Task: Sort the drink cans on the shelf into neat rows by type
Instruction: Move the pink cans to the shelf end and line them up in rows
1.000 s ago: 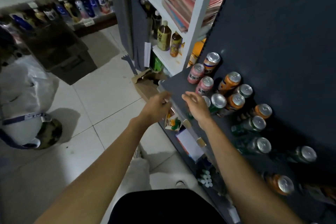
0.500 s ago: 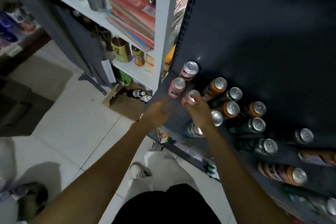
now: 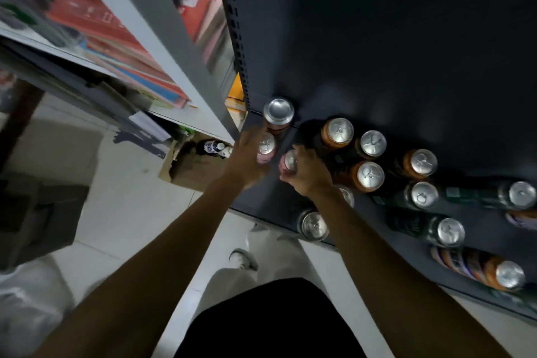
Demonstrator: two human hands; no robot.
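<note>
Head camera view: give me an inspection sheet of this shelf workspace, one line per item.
Surface: dark shelf, cans standing scattered, not in rows.
Job's things: two pink cans at the left end; orange cans and dark green cans mixed to the right.
Clutter: cardboard box on the floor below.
Grippers: left hand at one pink can, blurred; right hand grips the other.
Cables: nothing seen.
Surroundings: white shelf unit with red packs, tiled floor.

Dim, motion-blurred wide-angle view, glinting can tops [image 3: 338, 129]
</note>
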